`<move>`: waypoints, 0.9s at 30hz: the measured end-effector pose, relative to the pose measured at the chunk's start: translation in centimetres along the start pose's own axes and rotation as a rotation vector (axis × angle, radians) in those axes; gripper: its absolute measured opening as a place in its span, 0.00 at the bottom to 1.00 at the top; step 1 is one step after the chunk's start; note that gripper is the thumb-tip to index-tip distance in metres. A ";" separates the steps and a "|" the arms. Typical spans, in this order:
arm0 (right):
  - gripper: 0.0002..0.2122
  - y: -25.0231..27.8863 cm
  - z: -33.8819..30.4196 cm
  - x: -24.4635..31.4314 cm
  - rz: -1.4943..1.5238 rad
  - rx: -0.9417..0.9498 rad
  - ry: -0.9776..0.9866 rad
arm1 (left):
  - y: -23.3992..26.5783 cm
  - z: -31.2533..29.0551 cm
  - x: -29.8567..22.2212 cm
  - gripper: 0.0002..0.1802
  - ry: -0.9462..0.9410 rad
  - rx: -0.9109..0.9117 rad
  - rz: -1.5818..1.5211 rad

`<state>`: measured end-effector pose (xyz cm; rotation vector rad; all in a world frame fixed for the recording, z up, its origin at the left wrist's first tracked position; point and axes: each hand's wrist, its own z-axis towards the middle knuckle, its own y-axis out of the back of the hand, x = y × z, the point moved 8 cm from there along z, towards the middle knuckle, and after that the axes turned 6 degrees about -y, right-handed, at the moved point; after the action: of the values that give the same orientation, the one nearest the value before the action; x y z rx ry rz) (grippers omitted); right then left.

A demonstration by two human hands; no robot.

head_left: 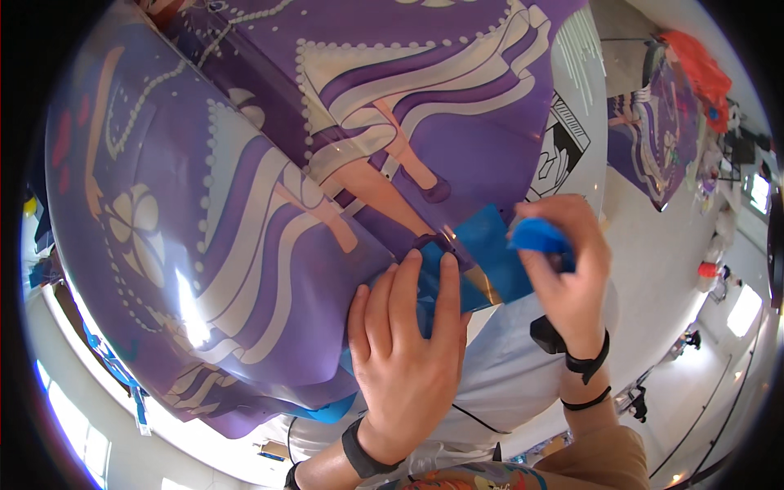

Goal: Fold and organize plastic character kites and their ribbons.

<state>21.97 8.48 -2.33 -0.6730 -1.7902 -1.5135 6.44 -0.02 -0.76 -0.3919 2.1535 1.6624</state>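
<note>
A glossy purple vinyl film [482, 155] printed with legs and white-and-purple skirt ruffles covers a curved panel. My left hand [408, 343] lies on its lower edge, fingers stretched out and a little apart, holding nothing. Just to the right, my right hand [572, 282] is closed round a blue squeegee [535, 235], slightly blurred. Between the hands is a blue patch of the printed film [494, 245], with a tan strip across its lower part. The squeegee is close to the patch's right edge; whether it touches cannot be told.
A white curved surface [576, 73] with a black-and-white drawing [559, 151] borders the film on the right. Farther right, another purple printed piece [653, 139] and a red cloth-like thing [698, 73] appear. Black bands circle both my wrists.
</note>
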 end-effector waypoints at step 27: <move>0.14 -1.7 1.4 -0.3 0.180 0.261 -0.646 | -0.1 2.0 -0.9 0.27 -0.157 -0.097 0.092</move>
<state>20.64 9.53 -3.75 -1.2469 -2.2655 -0.9705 7.52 1.84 -0.87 -0.1841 2.0097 1.7896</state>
